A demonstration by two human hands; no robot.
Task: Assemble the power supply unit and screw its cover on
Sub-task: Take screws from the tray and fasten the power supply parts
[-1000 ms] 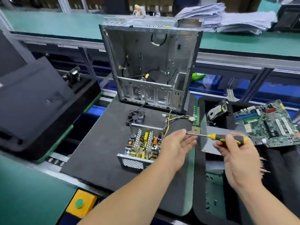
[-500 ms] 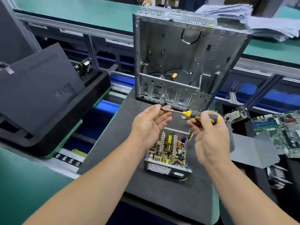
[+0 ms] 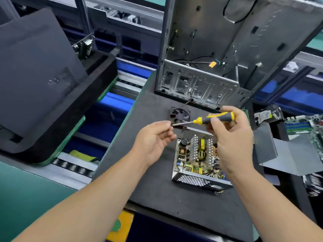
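The open power supply unit (image 3: 197, 159) lies on the dark mat (image 3: 152, 180), its circuit board and heat sinks exposed. My right hand (image 3: 230, 137) grips a yellow and black screwdriver (image 3: 215, 118) above it, shaft pointing left. My left hand (image 3: 153, 138) pinches at the tip of the shaft; whether a screw sits there is too small to tell. The grey metal cover (image 3: 288, 154) lies to the right of the unit, partly behind my right wrist.
An empty computer case (image 3: 227, 55) stands upright at the back of the mat, a small black fan (image 3: 180, 114) before it. A motherboard (image 3: 307, 124) and a drive (image 3: 267, 115) lie at the right. A black panel on a foam tray (image 3: 43, 81) sits at the left.
My head has moved closer and lower, so the unit looks larger. Both hands stay together at the screwdriver tip, now lower, just above the unit's far edge.
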